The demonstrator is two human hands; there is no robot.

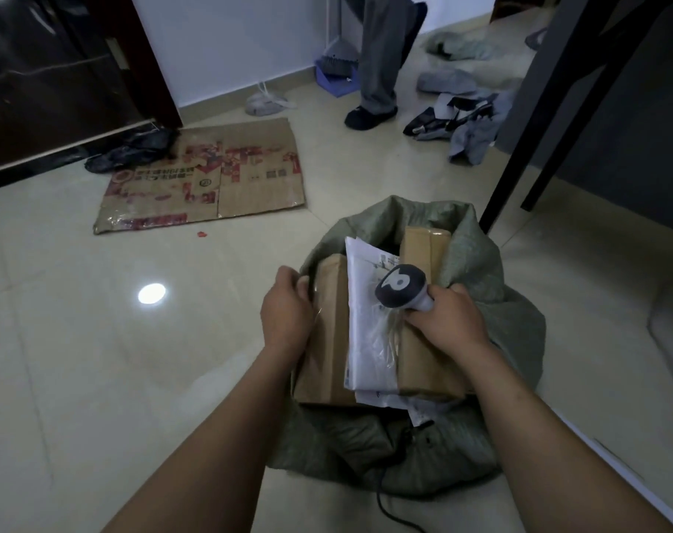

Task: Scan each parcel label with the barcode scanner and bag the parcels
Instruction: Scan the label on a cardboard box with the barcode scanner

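A green woven sack (515, 325) stands open on the tiled floor. Inside lie a brown cardboard parcel (327, 340), a white plastic mailer (369, 321) across it, and another brown box (423, 244) behind. My left hand (286, 309) grips the left edge of the front parcel at the sack's rim. My right hand (448, 321) holds a grey barcode scanner (402, 288) by its handle, its head over the white mailer. The scanner's black cable (388, 498) trails down over the sack toward me.
A flattened printed cardboard sheet (207, 178) lies on the floor to the far left. Another person's leg (377, 59) stands at the back by a dustpan. Loose bags and clothes (461, 125) lie at the far right. A dark table leg (558, 109) rises right of the sack.
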